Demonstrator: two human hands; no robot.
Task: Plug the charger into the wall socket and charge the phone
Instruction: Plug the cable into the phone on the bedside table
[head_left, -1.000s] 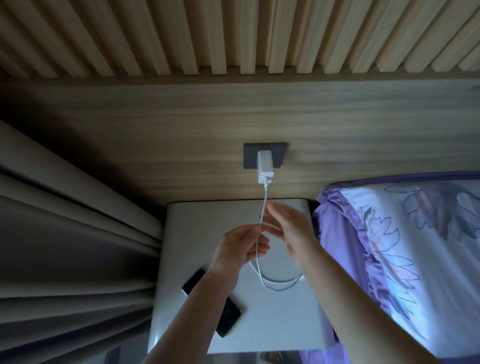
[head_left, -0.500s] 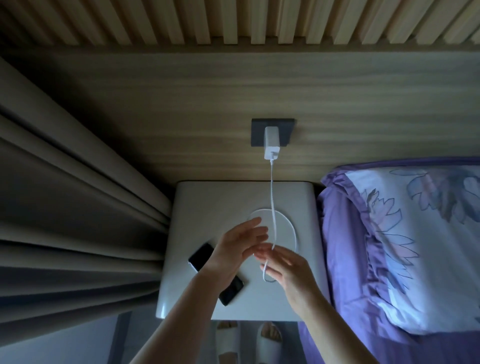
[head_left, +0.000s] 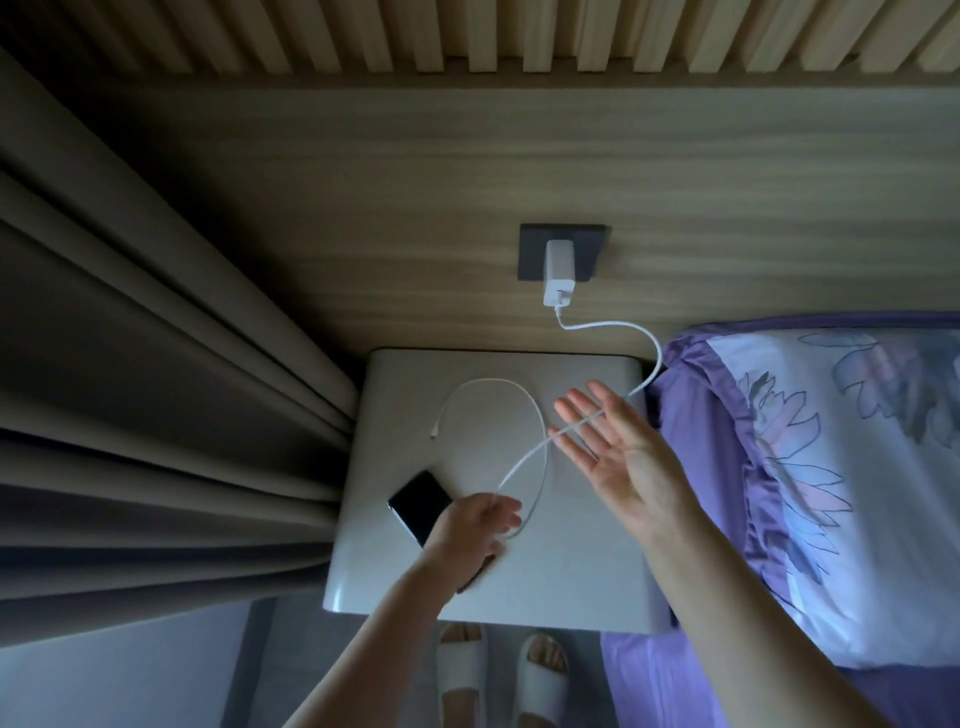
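While left hand (head_left: 480, 522) pinches cable (head_left: 524, 462), right hand (head_left: 618, 441) splayed

The two hands, close together over the tabletop (head_left: 571, 571) half a second ago, are now apart. The right hand (head_left: 618, 447) has opened flat, fingers spread, and the cable (head_left: 608, 325) crosses its fingers instead of being pinched there. The left hand (head_left: 475, 525) has dropped toward the phone (head_left: 418, 501) and now pinches the cable lower down. The cable no longer hangs straight from the charger (head_left: 558, 273); it bows out toward the bed (head_left: 831, 467), and its loop has spread wider, with the free plug end (head_left: 432, 431) lying on the tabletop.
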